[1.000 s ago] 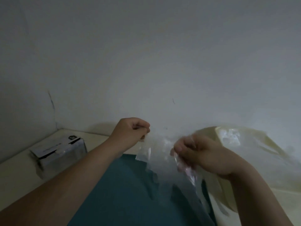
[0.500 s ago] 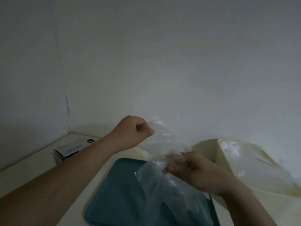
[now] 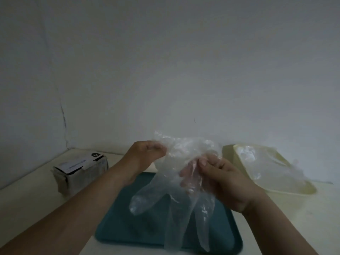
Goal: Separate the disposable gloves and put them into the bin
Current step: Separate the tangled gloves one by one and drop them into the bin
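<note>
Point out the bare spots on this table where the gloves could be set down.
Bare cream tabletop lies in front of the white-and-black cardboard box, and again right of the teal plastic tray, in front of the cream plastic bin. The tray's left half shows bare. Crowded mid-frame: left hand and right hand pinch the clear plastic gloves above the tray.

Clear gloves (image 3: pixel 165 181) are hanging fingers-down, bunched at the cuff. Cream bin (image 3: pixel 228 156) is sitting right, holding clear plastic (image 3: pixel 257 162).
</note>
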The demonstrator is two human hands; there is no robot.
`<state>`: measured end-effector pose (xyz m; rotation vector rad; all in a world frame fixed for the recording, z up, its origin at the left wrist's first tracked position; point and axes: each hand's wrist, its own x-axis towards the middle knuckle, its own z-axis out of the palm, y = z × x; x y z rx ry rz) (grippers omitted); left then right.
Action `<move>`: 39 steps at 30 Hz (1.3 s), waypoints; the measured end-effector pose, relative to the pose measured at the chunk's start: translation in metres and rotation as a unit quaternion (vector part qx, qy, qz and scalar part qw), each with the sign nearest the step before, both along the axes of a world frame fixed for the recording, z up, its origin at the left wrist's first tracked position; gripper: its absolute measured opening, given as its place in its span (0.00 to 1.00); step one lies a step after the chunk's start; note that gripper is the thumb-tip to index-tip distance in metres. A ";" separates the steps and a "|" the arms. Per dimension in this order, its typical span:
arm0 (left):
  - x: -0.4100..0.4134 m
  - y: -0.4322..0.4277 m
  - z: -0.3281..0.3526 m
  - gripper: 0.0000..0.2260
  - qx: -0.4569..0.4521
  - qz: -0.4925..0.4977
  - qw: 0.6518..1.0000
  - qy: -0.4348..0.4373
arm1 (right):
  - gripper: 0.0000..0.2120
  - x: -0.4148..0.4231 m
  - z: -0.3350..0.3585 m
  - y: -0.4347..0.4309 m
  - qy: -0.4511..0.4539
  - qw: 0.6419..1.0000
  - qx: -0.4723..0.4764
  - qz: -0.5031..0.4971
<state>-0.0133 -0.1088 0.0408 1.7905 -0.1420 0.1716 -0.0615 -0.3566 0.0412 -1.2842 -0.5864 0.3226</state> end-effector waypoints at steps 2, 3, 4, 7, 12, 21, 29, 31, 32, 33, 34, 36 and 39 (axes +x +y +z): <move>-0.001 -0.004 -0.008 0.07 -0.010 -0.024 1.000 0.002 | 0.13 0.004 -0.001 0.006 -0.028 0.996 -0.043 -0.067; -0.003 -0.005 -0.011 0.05 -0.029 -0.048 0.998 -0.002 | 0.14 0.005 -0.003 0.007 -0.063 0.990 -0.081 -0.101; -0.005 -0.006 -0.012 0.04 -0.057 -0.068 0.996 -0.008 | 0.14 0.004 -0.005 0.006 -0.103 0.980 -0.124 -0.120; -0.008 -0.003 -0.011 0.04 -0.061 -0.088 0.994 -0.020 | 0.09 -0.002 -0.009 0.001 -0.176 0.951 -0.222 -0.128; -0.008 0.000 0.010 0.03 0.134 -0.178 0.975 0.000 | 0.03 -0.005 0.005 0.004 -0.348 0.847 -0.359 -0.180; -0.012 -0.012 0.032 0.09 0.220 -0.238 0.946 -0.029 | 0.03 0.007 0.021 0.014 -0.207 0.935 -0.259 -0.126; -0.011 -0.009 -0.013 0.13 -0.123 -0.201 0.965 0.113 | 0.06 0.018 0.010 0.011 -0.100 0.954 -0.172 -0.223; -0.010 -0.011 -0.019 0.10 -0.116 -0.186 0.969 0.117 | 0.08 0.024 0.012 0.012 -0.072 0.952 -0.143 -0.262; -0.010 -0.011 -0.020 0.07 -0.107 -0.167 0.973 0.114 | 0.09 0.027 0.013 0.012 -0.063 0.949 -0.130 -0.280; -0.011 -0.011 -0.021 0.04 -0.106 -0.162 0.975 0.110 | 0.10 0.031 0.014 0.012 -0.055 0.946 -0.121 -0.294; -0.010 -0.012 -0.023 0.06 -0.107 -0.166 0.975 0.102 | 0.10 0.035 0.016 0.009 -0.050 0.943 -0.115 -0.309; -0.012 -0.010 -0.027 0.05 -0.112 -0.173 0.974 0.099 | 0.11 0.040 0.022 0.004 -0.050 0.935 -0.127 -0.328; -0.012 -0.006 -0.036 0.09 -0.096 -0.155 0.978 0.106 | 0.12 0.042 0.035 -0.010 -0.051 0.925 -0.126 -0.354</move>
